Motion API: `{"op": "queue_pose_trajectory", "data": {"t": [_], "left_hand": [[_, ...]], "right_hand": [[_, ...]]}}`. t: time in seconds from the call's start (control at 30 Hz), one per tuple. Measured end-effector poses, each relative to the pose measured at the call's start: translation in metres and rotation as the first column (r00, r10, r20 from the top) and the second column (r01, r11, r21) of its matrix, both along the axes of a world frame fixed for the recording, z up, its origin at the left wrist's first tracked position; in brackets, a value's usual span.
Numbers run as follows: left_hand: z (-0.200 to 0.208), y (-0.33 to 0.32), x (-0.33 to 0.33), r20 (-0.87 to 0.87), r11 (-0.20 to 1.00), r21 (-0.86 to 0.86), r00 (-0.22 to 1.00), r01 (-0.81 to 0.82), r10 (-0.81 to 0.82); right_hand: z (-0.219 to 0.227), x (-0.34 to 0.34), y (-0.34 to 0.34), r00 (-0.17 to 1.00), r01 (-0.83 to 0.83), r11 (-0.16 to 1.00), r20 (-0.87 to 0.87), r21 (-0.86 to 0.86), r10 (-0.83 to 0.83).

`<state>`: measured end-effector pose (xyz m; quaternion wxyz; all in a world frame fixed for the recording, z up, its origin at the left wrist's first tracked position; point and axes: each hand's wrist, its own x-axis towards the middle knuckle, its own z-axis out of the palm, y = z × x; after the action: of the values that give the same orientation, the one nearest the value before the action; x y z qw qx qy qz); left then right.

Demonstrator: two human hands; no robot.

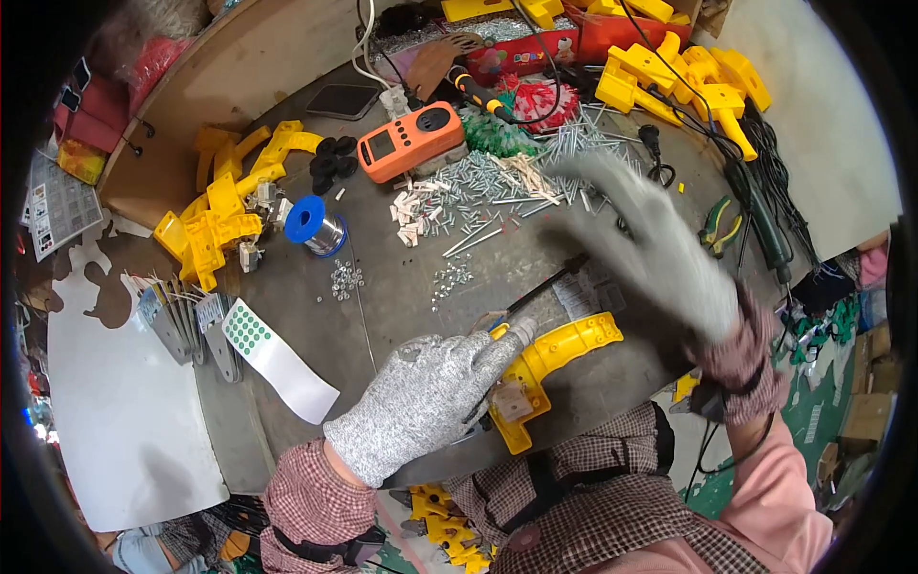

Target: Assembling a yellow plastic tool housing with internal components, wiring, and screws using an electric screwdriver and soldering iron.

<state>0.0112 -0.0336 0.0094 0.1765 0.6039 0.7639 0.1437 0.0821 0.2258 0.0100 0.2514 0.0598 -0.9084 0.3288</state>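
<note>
In a grey knit glove, my left hand [430, 397] is closed on a yellow curved plastic handle housing [569, 346] near the table's front edge. A pale block [512, 400] sits in the housing's hollow. Beyond my left fingertips a thin dark rod [540, 290] slants away to the right; whether the hand holds it is unclear. My right hand [660, 253], gloved as well, is raised over the right of the table, beside a heap of long silver screws [516, 187]. Motion smears its fingers, so a grip cannot be made out. Small nuts [452, 275] lie beyond the left hand.
A solder spool [316, 228] and an orange meter [411, 142] stand mid-table. Yellow housings lie in piles at back left [225, 206] and back right [684, 77]. Green-handled pliers [719, 227] and black cables [779, 182] lie right; a sticker sheet [277, 359] lies left.
</note>
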Motion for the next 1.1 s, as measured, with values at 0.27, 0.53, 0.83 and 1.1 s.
{"op": "queue_pose_trajectory", "data": {"t": [0.27,0.53,0.83,1.1], "left_hand": [[0.0,0.009,0.006,-0.068,0.997,0.071,0.997,0.036,-0.031],[0.003,0.01,0.006,-0.093,1.0,0.018,0.995,0.018,-0.016],[0.002,0.011,0.006,-0.111,0.999,0.023,0.994,0.028,-0.025],[0.002,0.011,0.006,-0.106,1.0,0.008,0.994,0.023,-0.022]], "right_hand": [[-0.06,0.106,-0.067,0.944,-0.15,0.905,0.215,-0.398,0.251],[-0.071,0.098,-0.078,0.883,-0.133,0.856,0.333,-0.499,0.331],[-0.073,0.098,-0.077,0.869,-0.166,0.888,0.361,-0.429,0.338],[-0.085,0.099,-0.077,0.893,-0.195,0.888,0.299,-0.417,0.337]]}}
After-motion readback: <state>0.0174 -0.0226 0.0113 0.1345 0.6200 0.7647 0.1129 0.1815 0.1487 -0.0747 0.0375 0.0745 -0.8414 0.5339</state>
